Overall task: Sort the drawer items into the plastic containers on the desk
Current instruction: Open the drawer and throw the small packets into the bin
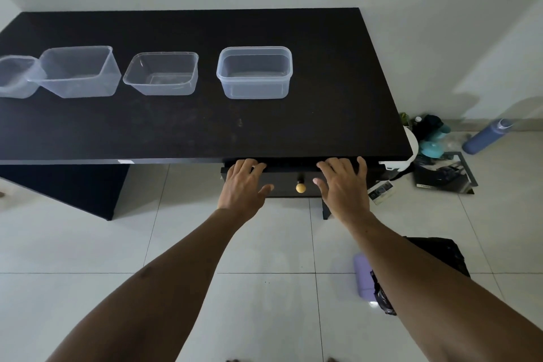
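Observation:
A black drawer [289, 184] with a round brass knob [301, 187] sits under the front edge of the black desk [205, 129]. My left hand [242, 186] and my right hand [342, 185] rest on the drawer's top edge, one on each side of the knob, fingers spread. The drawer's inside is hidden. Several clear plastic containers stand in a row on the desk: one at the right [255, 72], one in the middle [161, 73], a taller one [80, 70] and a small one [16, 76] at the far left. All look empty.
On the tiled floor to the right of the desk lie a blue bottle [486, 136], teal items [432, 142] and a dark tray [445, 175]. A lilac object [364, 276] and a black bag [440, 256] lie near my right arm. A white wall stands behind the desk.

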{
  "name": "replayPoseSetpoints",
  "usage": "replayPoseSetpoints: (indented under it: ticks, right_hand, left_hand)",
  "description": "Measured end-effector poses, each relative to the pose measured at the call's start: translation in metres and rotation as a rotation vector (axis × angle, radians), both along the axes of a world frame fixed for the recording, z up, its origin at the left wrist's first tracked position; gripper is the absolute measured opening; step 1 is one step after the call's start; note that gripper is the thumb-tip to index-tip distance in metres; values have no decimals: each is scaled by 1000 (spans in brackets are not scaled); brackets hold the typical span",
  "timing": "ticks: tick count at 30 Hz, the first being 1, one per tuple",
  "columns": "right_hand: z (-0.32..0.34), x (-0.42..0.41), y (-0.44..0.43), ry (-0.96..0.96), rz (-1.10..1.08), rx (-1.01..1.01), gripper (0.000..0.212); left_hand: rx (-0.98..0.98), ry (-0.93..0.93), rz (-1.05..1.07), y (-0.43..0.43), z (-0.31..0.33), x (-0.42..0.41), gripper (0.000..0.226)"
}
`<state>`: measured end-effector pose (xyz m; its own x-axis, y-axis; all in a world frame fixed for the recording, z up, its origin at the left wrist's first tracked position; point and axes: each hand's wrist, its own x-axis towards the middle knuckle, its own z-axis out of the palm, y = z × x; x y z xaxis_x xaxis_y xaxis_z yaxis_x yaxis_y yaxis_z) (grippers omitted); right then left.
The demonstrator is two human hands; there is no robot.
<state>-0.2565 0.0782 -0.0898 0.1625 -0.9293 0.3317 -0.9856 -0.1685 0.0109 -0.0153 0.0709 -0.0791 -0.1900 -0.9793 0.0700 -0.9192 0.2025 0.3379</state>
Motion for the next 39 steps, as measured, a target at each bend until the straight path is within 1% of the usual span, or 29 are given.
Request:
replayPoseSetpoints:
  ticks: [4, 11, 21, 26, 31, 34, 37, 39]
  right_hand:
    - [-11, -16, 9, -14, -27, -22, 43]
    - [-2, 4, 4, -21, -160, 27, 39]
    - [10, -3, -1, -4, -112, 110, 39]
    - [6, -6, 1, -66, -60, 89, 36]
    - [-8, -16, 26, -261, 12, 91, 40]
    - [-6, -17, 40, -265, 29, 100, 48]
    - [-4, -20, 50, -247, 49, 150, 49]
    - [-4, -21, 55, -234, 51, 176, 45]
  left_hand:
    - [9, -37, -59, -1, -2, 8, 59]
    - [3, 7, 20, 1, 2, -3, 54]
    - [28, 12, 47, 1, 5, -7, 50]
    - [22, 21, 58, 6, 5, -7, 40]
    - [21, 40, 50, 27, -1, -4, 30]
    - [21, 55, 30, 39, 0, -3, 28]
    - [32, 63, 8, 51, 0, -2, 27]
    - [21, 68, 18, 59, 0, -2, 26]
